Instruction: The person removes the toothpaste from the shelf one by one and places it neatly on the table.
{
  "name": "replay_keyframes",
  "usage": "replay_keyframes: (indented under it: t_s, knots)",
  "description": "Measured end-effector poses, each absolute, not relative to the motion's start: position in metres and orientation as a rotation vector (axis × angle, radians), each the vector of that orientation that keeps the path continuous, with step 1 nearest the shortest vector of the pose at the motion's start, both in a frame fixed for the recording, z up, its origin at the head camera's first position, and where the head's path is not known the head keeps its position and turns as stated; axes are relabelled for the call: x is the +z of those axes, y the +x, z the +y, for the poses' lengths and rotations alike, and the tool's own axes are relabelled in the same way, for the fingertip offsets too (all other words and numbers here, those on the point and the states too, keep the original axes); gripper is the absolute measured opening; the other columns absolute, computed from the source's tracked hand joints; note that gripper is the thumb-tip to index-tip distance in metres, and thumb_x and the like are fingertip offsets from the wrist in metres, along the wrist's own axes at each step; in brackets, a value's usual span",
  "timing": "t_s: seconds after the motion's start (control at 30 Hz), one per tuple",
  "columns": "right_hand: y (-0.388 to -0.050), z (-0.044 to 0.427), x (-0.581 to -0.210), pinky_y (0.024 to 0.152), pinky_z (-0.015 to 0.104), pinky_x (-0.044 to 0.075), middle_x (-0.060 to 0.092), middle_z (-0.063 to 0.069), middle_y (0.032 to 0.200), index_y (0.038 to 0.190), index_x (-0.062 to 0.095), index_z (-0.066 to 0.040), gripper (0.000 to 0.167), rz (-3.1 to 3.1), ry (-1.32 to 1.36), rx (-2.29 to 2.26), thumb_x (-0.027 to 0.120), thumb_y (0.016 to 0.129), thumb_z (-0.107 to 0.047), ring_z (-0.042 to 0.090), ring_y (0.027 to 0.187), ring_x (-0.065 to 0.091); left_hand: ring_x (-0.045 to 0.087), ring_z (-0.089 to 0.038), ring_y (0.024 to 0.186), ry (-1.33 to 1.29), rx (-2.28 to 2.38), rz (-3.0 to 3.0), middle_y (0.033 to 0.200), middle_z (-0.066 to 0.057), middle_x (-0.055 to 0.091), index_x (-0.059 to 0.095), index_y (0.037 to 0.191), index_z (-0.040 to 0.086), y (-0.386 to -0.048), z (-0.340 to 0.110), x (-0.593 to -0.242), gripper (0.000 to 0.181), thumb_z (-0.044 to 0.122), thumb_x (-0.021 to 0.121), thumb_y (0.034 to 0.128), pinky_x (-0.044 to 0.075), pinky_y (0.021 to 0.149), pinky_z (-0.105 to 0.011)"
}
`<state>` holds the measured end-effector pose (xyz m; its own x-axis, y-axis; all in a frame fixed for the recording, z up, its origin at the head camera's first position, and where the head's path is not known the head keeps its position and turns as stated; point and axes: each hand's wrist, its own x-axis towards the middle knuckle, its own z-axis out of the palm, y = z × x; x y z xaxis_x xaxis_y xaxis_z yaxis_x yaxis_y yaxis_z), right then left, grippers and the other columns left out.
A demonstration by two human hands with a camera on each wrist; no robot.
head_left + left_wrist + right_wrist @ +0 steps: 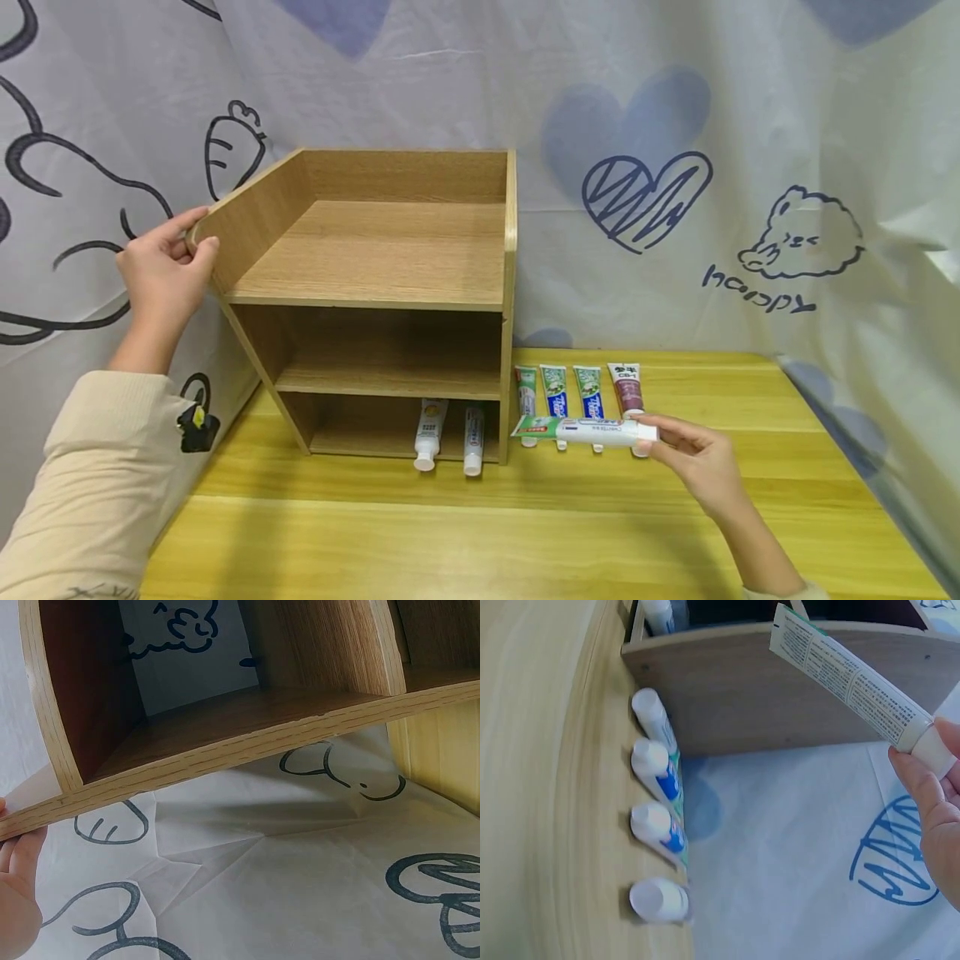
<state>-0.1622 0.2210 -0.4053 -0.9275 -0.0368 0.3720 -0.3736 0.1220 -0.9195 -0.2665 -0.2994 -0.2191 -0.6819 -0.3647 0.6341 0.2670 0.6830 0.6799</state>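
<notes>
The left hand (167, 271) grips the upper front corner of a wooden shelf unit's (363, 300) left side panel; in the left wrist view its fingers (26, 855) touch the panel edge. At the cap end, the right hand (701, 467) pinches a white and green toothpaste tube (596, 431), held sideways in front of a row of tubes. The right wrist view shows this tube's (851, 682) printed back, with the right hand (934, 795) at its white cap. Two tubes, one white (430, 433) and one beside it (474, 440), lie in the lowest compartment, caps outward.
Right of the shelf, several tubes lie in a row on the yellow wooden table (450, 542), including a maroon and white one (628, 390) at the row's right end. Behind stands a pale curtain (750, 108) with drawings.
</notes>
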Motion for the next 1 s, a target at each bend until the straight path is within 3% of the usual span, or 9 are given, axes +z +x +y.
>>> replay_keyframes:
  t_s: [0.5, 0.83, 1.0]
  knots:
    - [-0.164, 0.242, -0.405, 0.065, 0.017, 0.054, 0.067, -0.021, 0.095, 0.103, 0.065, 0.011, 0.026, -2.237, 0.279, 1.607, 0.067, 0.077, 0.007, -0.001, 0.079, 0.065, 0.042, 0.023, 0.05, 0.061, -0.973, -2.096, 0.05, 0.04, 0.038, 0.064, 0.118, 0.006, -0.27, -0.302, -0.22, 0.035, 0.009, 0.057, 0.0842, 0.033, 0.045, 0.001]
    - [-0.167, 0.245, -0.413, 0.066, 0.013, 0.052, 0.064, -0.027, 0.092, 0.101, 0.062, 0.018, 0.026, -2.184, 0.17, 1.5, 0.066, 0.075, 0.012, -0.009, 0.082, 0.063, 0.044, 0.024, 0.052, 0.068, -1.011, -2.078, 0.051, 0.041, 0.039, 0.064, 0.118, 0.006, -0.269, -0.301, -0.22, 0.035, 0.009, 0.057, 0.0841, 0.034, 0.046, 0.001]
    - [-0.218, 0.311, -0.517, 0.069, 0.018, 0.053, 0.07, -0.006, 0.104, 0.108, 0.069, -0.003, 0.033, -2.116, 0.118, 1.479, 0.074, 0.076, -0.005, 0.004, 0.091, 0.067, 0.043, 0.023, 0.051, 0.07, -1.002, -2.086, 0.052, 0.04, 0.038, 0.064, 0.118, 0.006, -0.269, -0.3, -0.22, 0.035, 0.01, 0.057, 0.0843, 0.034, 0.046, 0.001]
